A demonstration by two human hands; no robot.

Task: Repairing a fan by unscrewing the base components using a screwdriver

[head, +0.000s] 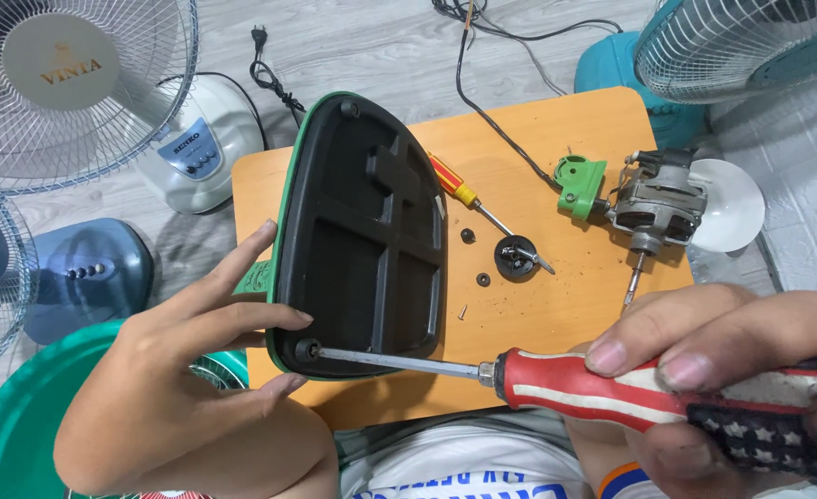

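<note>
Left hand gripped the base, tilted on the worktop; right hand clasped the screwdriver, tip in a corner screw (shallow angle). Slipping likely; cam-out could strip the head.

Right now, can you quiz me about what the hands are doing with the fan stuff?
1. True or false: the right hand holds a red and white screwdriver.
2. What does the left hand steady? A) green fan base B) motor C) white cap
3. Where is the screwdriver tip?

Key: 1 true. 2 A. 3 In a corner screw hole on the base's black underside.
</note>
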